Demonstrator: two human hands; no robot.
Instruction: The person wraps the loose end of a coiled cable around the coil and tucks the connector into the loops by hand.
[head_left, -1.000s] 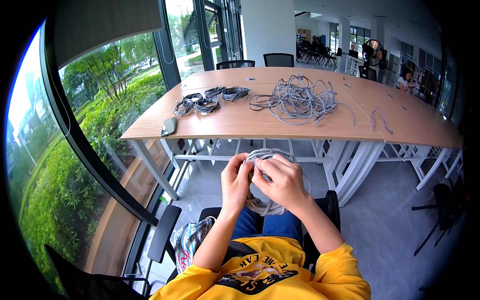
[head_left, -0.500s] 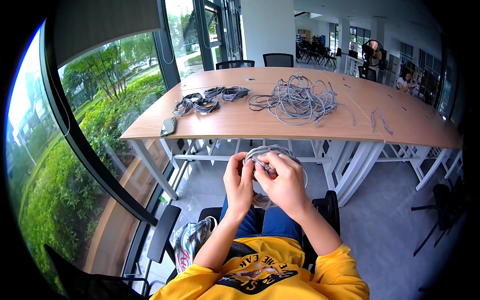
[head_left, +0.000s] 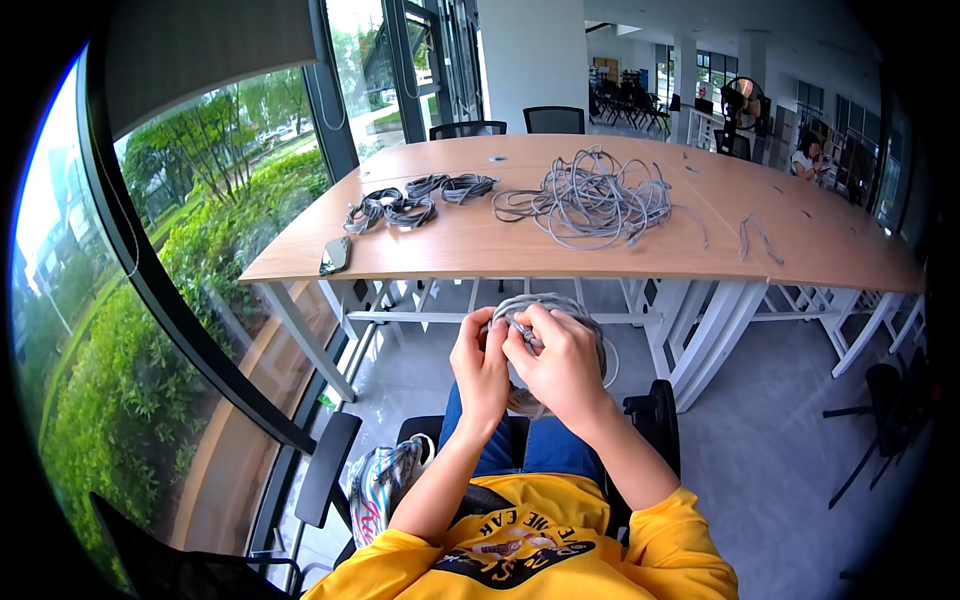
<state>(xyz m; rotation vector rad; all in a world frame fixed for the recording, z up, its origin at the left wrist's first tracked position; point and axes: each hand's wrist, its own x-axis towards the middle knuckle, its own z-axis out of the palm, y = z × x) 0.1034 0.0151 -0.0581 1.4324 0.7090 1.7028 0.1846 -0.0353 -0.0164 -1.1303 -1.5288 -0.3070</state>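
Note:
Above my lap, in front of the table edge, I hold a coiled grey cable [head_left: 545,302] with both hands. My left hand [head_left: 480,362] pinches the left side of the coil, fingertips closed on its strands. My right hand [head_left: 556,352] grips the coil from the right, thumb and fingers close to the left fingertips. Part of the coil hangs below and behind the right hand, and a loose loop shows at its right. The exact spot where the fingertips meet is partly hidden.
On the wooden table [head_left: 450,245] lie several bundled dark cables [head_left: 405,208], a large tangle of grey cable [head_left: 600,200], short cable pieces [head_left: 760,240] and a phone [head_left: 336,256]. A patterned bag [head_left: 385,485] is beside my left leg. Another person [head_left: 806,158] sits far right.
Both hands stay at the coil with small finger movements. The right hand has shifted slightly left and the coil has turned a little; its lower part looks different.

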